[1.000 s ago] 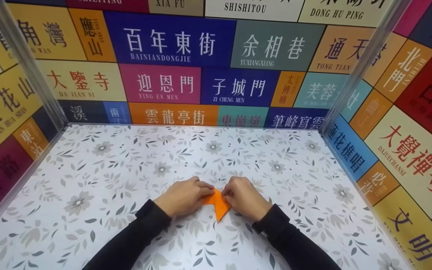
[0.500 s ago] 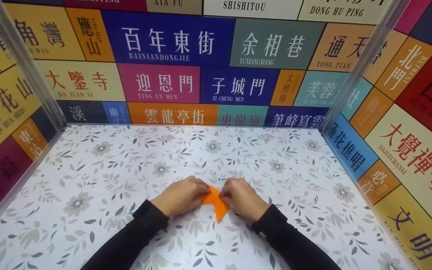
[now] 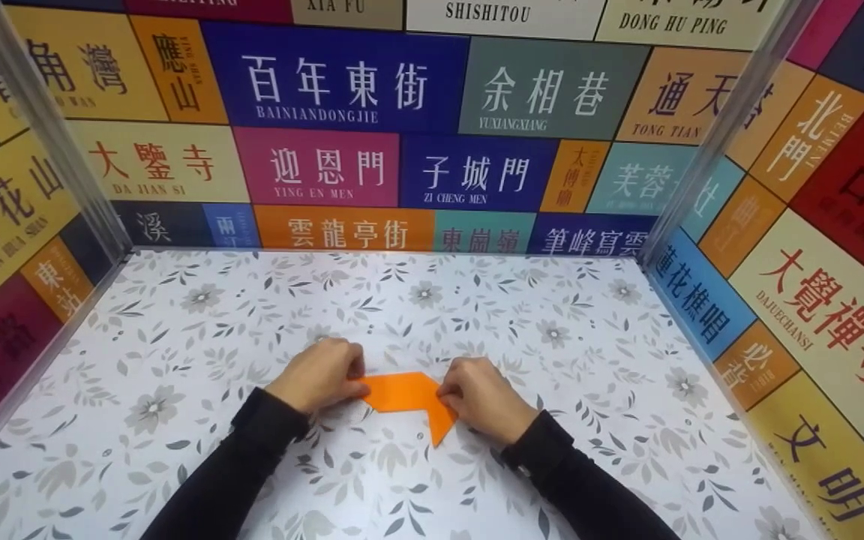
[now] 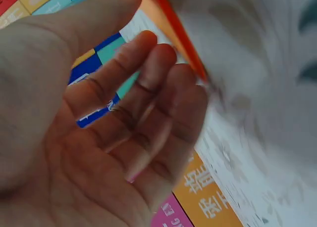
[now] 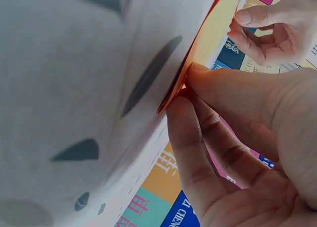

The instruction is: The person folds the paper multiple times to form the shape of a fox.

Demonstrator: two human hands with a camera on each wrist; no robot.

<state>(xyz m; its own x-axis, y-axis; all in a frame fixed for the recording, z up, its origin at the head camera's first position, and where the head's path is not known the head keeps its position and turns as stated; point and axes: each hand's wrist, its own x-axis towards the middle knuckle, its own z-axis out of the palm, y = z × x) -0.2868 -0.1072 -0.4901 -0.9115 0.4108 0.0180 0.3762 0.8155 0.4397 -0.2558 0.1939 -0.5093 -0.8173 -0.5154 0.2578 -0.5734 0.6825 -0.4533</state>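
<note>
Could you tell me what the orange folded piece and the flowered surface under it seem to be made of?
The orange piece looks like thin matte paper: flat, sharply creased, with a thin edge in the right wrist view. The flowered surface appears to be a smooth printed sheet, perhaps paper or vinyl; the pictures cannot settle which.

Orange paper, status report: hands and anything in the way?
Left hand pinches the left tip of the orange paper. Right hand pinches its right edge. Paper lies flat on the flowered table. Nothing in the way.
</note>
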